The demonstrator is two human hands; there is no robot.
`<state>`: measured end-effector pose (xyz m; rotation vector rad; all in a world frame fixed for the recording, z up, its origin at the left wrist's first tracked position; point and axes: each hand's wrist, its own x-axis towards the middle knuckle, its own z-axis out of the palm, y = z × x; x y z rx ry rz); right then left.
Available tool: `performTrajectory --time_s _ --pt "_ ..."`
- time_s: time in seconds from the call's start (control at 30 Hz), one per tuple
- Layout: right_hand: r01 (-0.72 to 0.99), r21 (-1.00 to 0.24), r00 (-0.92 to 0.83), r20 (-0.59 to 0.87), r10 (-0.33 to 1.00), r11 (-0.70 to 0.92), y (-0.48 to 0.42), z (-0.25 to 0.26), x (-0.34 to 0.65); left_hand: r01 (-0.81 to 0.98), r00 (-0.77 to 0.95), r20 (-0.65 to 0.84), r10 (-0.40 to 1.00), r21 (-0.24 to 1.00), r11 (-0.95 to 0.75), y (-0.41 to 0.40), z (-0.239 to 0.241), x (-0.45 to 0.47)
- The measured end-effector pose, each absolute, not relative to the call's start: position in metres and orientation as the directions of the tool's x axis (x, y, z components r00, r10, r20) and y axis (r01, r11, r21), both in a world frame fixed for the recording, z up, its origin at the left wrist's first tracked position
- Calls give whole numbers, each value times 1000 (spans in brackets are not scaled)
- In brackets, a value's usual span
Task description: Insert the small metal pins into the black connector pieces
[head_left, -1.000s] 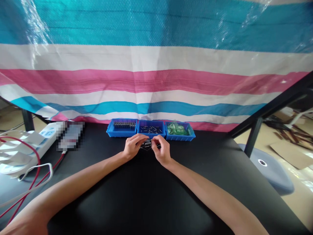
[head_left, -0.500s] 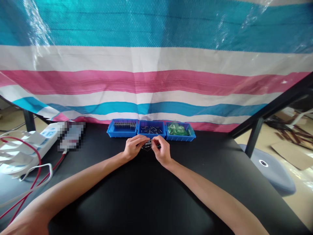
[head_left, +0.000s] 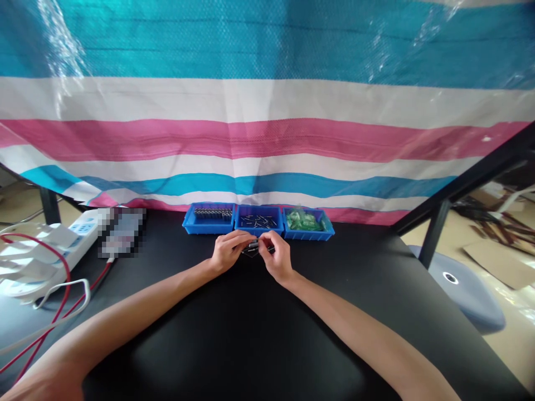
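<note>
My left hand (head_left: 229, 249) and my right hand (head_left: 276, 255) meet over the black table, just in front of the middle blue bin. Between their pinched fingertips is a small silvery metal cylinder (head_left: 253, 244), largely covered by the fingers. Thin dark and metallic pieces (head_left: 249, 252) show right beneath it; their kind is too small to make out. The middle bin (head_left: 259, 230) holds many slim dark pins (head_left: 261, 220). In the left bin (head_left: 208, 229) lie rows of small metal cylinders (head_left: 213, 213). Green plastic packets (head_left: 304, 220) fill the right bin (head_left: 310, 236).
On the left stand a white power strip (head_left: 79, 234) with plugs, a blurred-out phone-like device (head_left: 123, 231), and red and white cables (head_left: 62, 301). A striped tarpaulin (head_left: 251, 139) hangs behind the bins. Beyond the right table edge is a grey stool (head_left: 463, 289).
Both hands stay in nearly the same place. The silvery cylinder between the fingertips has shifted or turned very slightly.
</note>
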<state>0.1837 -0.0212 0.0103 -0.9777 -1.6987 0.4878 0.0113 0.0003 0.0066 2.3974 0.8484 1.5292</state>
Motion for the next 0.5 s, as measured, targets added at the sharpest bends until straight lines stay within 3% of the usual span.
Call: performTrajectory --time_s 0.5 --pt "356 -739 -98 580 809 573 -21 11 183 357 311 760 570 462 -812 0 7 11"
